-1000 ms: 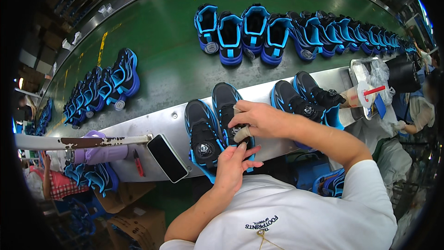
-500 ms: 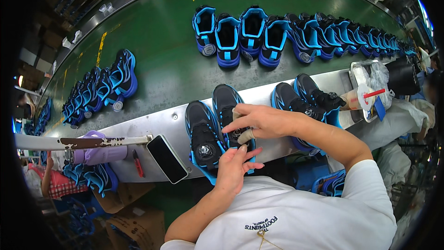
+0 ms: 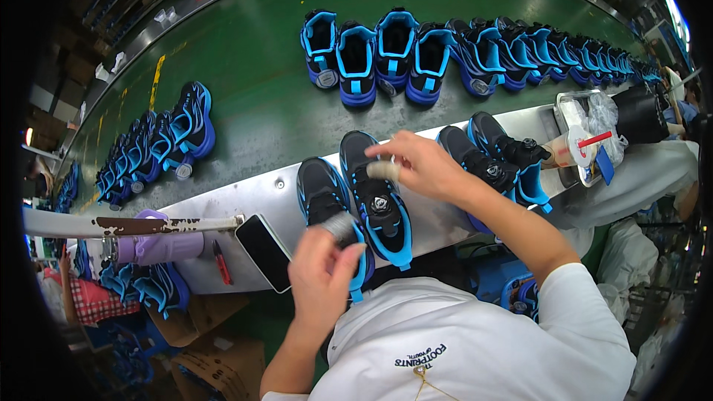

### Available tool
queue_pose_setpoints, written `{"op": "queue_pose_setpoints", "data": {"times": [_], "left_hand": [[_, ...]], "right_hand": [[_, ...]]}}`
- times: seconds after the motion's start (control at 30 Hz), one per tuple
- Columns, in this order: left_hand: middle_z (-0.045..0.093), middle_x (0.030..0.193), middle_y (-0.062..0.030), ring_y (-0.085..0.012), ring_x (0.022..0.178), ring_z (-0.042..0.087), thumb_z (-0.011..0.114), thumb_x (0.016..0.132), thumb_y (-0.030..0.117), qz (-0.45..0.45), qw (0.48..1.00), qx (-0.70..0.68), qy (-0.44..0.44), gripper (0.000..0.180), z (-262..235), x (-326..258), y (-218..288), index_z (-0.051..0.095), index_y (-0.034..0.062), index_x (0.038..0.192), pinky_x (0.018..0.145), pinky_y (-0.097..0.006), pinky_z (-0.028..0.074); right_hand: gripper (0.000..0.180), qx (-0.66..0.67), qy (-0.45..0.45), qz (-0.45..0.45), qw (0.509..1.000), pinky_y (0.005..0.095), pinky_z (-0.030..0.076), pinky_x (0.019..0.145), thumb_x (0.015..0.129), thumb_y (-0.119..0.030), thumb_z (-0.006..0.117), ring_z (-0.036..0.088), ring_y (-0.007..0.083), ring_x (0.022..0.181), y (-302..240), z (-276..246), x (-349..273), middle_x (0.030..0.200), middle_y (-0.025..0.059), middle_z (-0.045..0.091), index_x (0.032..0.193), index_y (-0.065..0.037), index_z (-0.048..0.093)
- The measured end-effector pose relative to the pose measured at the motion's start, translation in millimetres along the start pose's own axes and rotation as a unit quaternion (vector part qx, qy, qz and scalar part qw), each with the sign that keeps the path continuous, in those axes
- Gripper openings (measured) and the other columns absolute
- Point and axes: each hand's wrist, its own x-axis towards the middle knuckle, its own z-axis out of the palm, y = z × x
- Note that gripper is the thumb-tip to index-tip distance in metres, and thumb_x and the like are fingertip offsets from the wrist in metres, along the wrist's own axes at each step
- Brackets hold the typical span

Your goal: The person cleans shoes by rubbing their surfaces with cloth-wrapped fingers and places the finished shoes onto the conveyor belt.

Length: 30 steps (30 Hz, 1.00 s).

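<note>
A pair of black sport shoes with blue trim lies toes-away on the metal ledge in front of me. Over the rear of the left shoe (image 3: pixel 319 189) is my left hand (image 3: pixel 321 271), smeared by motion, its thumb apart and fingers bent. A blurred silvery patch (image 3: pixel 340 229) shows at its fingertips; whether it is the shoe's dial or a held piece I cannot tell. My right hand (image 3: pixel 423 167) hovers beside the right shoe (image 3: pixel 364 167), open, with pale coverings on finger and thumb. That shoe's round dial (image 3: pixel 380 205) is in plain view.
Another pair of shoes (image 3: pixel 486 152) stands to the right, near a drink cup with a red straw (image 3: pixel 575 150) in a clear tray. Leftward lie a phone (image 3: pixel 264 252), a red pen (image 3: pixel 222 262) and a purple bottle (image 3: pixel 160 247). Shoe rows line the green belt (image 3: pixel 252 89).
My hands have drawn apart: the right rose off the right shoe, uncovering its dial, and the left shifted left onto the left shoe. The whole view shifted slightly.
</note>
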Motion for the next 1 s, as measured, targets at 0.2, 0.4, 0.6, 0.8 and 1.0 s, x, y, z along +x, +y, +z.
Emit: {"op": "queue_pose_setpoints", "data": {"times": [0.2,0.4,0.6,0.8,1.0], "left_hand": [[0.058,0.090,-0.0115,-0.0255,0.077,0.052,0.072,0.075,0.007,0.179,0.975,0.132,0.019,0.032,3,30,-55,0.066,0.0015,0.107,0.069,-0.032,0.044],[0.048,0.083,-0.0038,-0.0133,0.067,0.044,0.072,0.076,0.007,0.124,0.984,0.108,0.072,0.036,2,25,-50,0.064,0.0023,0.110,0.060,-0.025,0.039],[0.045,0.078,-0.0016,-0.0113,0.070,0.042,0.072,0.076,0.008,0.111,0.990,0.085,0.029,0.041,-6,33,-45,0.060,0.0003,0.115,0.064,-0.025,0.039],[0.047,0.083,-0.0046,-0.0139,0.076,0.045,0.076,0.075,0.015,0.120,0.992,0.024,-0.040,0.044,-12,37,-56,0.057,-0.0004,0.112,0.069,-0.025,0.040],[0.049,0.093,-0.0067,-0.0195,0.080,0.046,0.078,0.074,0.018,0.067,0.993,-0.039,-0.084,0.047,-11,42,-66,0.055,0.0000,0.111,0.071,-0.029,0.041]], "right_hand": [[0.034,-0.037,-0.049,-0.091,0.994,0.0398,0.046,0.082,0.083,-0.027,0.071,0.057,0.0318,0.094,0,53,44,0.098,0.0152,0.058,0.111,-0.007,0.068],[0.048,-0.103,-0.113,-0.103,0.983,0.0444,0.045,0.094,0.081,-0.033,0.071,0.053,0.0399,0.109,4,105,78,0.121,0.0222,0.052,0.122,-0.010,0.063],[0.056,-0.116,-0.171,-0.075,0.976,0.0453,0.044,0.098,0.083,-0.037,0.069,0.051,0.0427,0.116,9,111,85,0.127,0.0245,0.048,0.131,-0.011,0.057],[0.057,-0.098,-0.197,-0.056,0.974,0.0442,0.044,0.098,0.082,-0.035,0.070,0.051,0.0421,0.117,6,110,89,0.127,0.0249,0.048,0.131,-0.011,0.057],[0.054,-0.087,-0.194,-0.064,0.975,0.0434,0.046,0.095,0.079,-0.031,0.073,0.054,0.0422,0.112,8,110,92,0.123,0.0252,0.051,0.128,-0.011,0.060]]}}
